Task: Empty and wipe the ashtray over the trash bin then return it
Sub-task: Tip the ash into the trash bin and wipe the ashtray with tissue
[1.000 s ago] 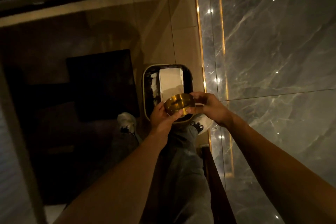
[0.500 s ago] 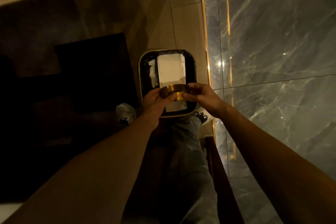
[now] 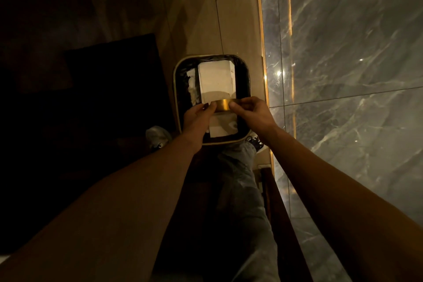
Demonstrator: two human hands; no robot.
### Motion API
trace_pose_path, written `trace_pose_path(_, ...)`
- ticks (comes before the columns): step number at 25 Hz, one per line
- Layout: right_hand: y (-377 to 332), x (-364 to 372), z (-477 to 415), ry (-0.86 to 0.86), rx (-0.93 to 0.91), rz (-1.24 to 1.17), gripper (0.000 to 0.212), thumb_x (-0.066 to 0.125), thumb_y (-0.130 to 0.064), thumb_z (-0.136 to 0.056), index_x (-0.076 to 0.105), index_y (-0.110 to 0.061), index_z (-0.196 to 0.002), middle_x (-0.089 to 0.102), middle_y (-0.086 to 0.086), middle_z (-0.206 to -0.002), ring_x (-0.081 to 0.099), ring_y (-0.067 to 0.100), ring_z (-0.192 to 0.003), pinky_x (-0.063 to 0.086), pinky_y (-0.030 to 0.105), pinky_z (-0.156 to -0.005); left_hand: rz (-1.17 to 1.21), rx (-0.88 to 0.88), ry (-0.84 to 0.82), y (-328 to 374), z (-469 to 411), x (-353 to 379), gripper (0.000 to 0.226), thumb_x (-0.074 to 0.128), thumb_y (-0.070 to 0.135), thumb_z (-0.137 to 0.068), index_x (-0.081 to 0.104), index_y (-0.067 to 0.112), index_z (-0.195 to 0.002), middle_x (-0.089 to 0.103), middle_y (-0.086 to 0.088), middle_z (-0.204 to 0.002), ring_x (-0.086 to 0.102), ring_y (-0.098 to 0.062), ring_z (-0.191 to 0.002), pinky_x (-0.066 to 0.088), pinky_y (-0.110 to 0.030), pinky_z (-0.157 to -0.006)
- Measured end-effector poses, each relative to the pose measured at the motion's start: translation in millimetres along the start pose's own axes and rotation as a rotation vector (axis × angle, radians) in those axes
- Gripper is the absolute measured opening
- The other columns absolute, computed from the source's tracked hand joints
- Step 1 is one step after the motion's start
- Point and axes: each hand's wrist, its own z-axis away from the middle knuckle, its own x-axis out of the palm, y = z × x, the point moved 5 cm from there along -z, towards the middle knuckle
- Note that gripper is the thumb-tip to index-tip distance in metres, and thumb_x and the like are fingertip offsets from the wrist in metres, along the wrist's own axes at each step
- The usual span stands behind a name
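Observation:
A round golden ashtray (image 3: 223, 105) is held over the open trash bin (image 3: 176, 89), tipped so only its shiny side wall faces me. My left hand (image 3: 198, 113) grips its left side and my right hand (image 3: 250, 110) grips its right side. The bin is rectangular with rounded corners, lined in black, and holds a large white box (image 3: 216, 80) and some crumpled white paper (image 3: 191, 89). The inside of the ashtray is hidden from me.
A grey marble wall (image 3: 354, 75) with a lit gold strip (image 3: 263, 52) runs along the right. A dark rug (image 3: 109, 89) lies left of the bin on beige floor tiles. My shoes (image 3: 158, 136) and jeans-clad legs (image 3: 242, 190) stand just behind the bin.
The ashtray has been tipped from showing its open bowl to showing only its side. Both hands moved forward with it, further over the bin.

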Motion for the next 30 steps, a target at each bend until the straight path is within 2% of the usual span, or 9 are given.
trace_pose_path(2, -3, 1, 0, 0.018, 0.003, -0.003, 0.054, 0.071, -0.036, -0.085, 0.051, -0.008, -0.127, 0.064, 0.009, -0.118, 0.062, 0.021, -0.107, 0.052, 0.026, -0.075, -0.016, -0.002, 0.047, 5, 3, -1, 0.060, 0.075, 0.043, -0.075, 0.060, 0.012, -0.124, 0.065, -0.008, -0.123, 0.063, -0.025, -0.111, 0.052, -0.045, -0.097)
trace_pose_path(8, -12, 4, -2, 0.064, -0.024, 0.067, 0.042, 0.064, -0.036, -0.091, 0.055, -0.008, -0.121, 0.063, 0.006, -0.110, 0.059, 0.018, -0.099, 0.047, 0.023, -0.070, -0.036, 0.017, 0.090, 10, 3, -3, 0.044, 0.067, 0.041, -0.086, 0.056, 0.014, -0.118, 0.062, -0.011, -0.121, 0.060, -0.025, -0.112, 0.050, -0.043, -0.100)
trace_pose_path(12, -17, 7, -2, 0.053, -0.043, 0.070, 0.037, 0.060, -0.031, -0.094, 0.054, -0.009, -0.124, 0.062, 0.006, -0.113, 0.057, 0.021, -0.107, 0.047, 0.035, -0.093, -0.075, 0.062, 0.078, 14, 2, -3, 0.023, 0.055, 0.038, -0.094, 0.062, 0.021, -0.108, 0.064, -0.007, -0.114, 0.060, -0.026, -0.112, 0.049, -0.043, -0.100)
trace_pose_path(15, -18, 8, -1, 0.033, -0.059, 0.099, 0.032, 0.053, -0.026, -0.098, 0.055, -0.011, -0.125, 0.063, 0.007, -0.116, 0.057, 0.021, -0.111, 0.045, 0.035, -0.094, -0.208, 0.120, 0.055, 18, 4, -1, 0.031, 0.044, 0.030, -0.100, 0.063, 0.014, -0.120, 0.063, -0.007, -0.113, 0.058, -0.027, -0.114, 0.045, -0.033, -0.093)
trace_pose_path(18, -22, 11, 2, 0.025, -0.078, 0.104, 0.031, 0.049, -0.018, -0.100, 0.056, -0.013, -0.130, 0.063, 0.002, -0.110, 0.055, 0.013, -0.105, 0.042, 0.030, -0.093, -0.325, 0.159, 0.035, 20, 4, 1, 0.036, 0.044, 0.024, -0.099, 0.055, 0.020, -0.133, 0.061, -0.010, -0.130, 0.055, -0.028, -0.122, 0.044, -0.039, -0.102)
trace_pose_path(22, -23, 18, 3, -0.006, -0.090, 0.130, 0.031, 0.048, -0.014, -0.099, 0.058, -0.012, -0.128, 0.065, 0.005, -0.119, 0.056, 0.015, -0.110, 0.041, 0.029, -0.098, -0.345, 0.181, 0.021, 17, 7, 3, 0.054, 0.056, 0.019, -0.093, 0.041, 0.030, -0.143, 0.053, -0.008, -0.142, 0.049, -0.027, -0.131, 0.042, -0.046, -0.109)
trace_pose_path(24, -23, 19, 3, 0.001, -0.113, 0.148, 0.032, 0.050, -0.016, -0.098, 0.058, -0.013, -0.128, 0.064, 0.007, -0.123, 0.056, 0.019, -0.116, 0.043, 0.034, -0.102, -0.374, 0.213, 0.005, 14, 5, 3, 0.064, 0.063, 0.016, -0.088, 0.038, 0.032, -0.144, 0.051, -0.008, -0.143, 0.049, -0.028, -0.132, 0.043, -0.050, -0.108)
trace_pose_path(27, -25, 16, 8, 0.038, -0.158, 0.132, 0.039, 0.051, -0.009, -0.097, 0.050, -0.013, -0.135, 0.060, 0.004, -0.117, 0.053, 0.015, -0.109, 0.043, 0.030, -0.095, -0.491, 0.274, -0.007, 22, 9, 4, 0.080, 0.069, 0.006, -0.080, 0.033, 0.027, -0.148, 0.041, -0.011, -0.147, 0.043, -0.031, -0.135, 0.042, -0.049, -0.109)
trace_pose_path(30, -24, 13, 11, 0.066, -0.172, 0.098, 0.041, 0.051, -0.004, -0.095, 0.050, -0.011, -0.135, 0.062, 0.005, -0.115, 0.056, 0.017, -0.109, 0.046, 0.029, -0.094, -0.698, 0.385, -0.004, 34, 17, 9, 0.096, 0.078, 0.008, -0.074, 0.023, 0.020, -0.152, 0.028, -0.010, -0.154, 0.032, -0.030, -0.141, 0.035, -0.044, -0.114)
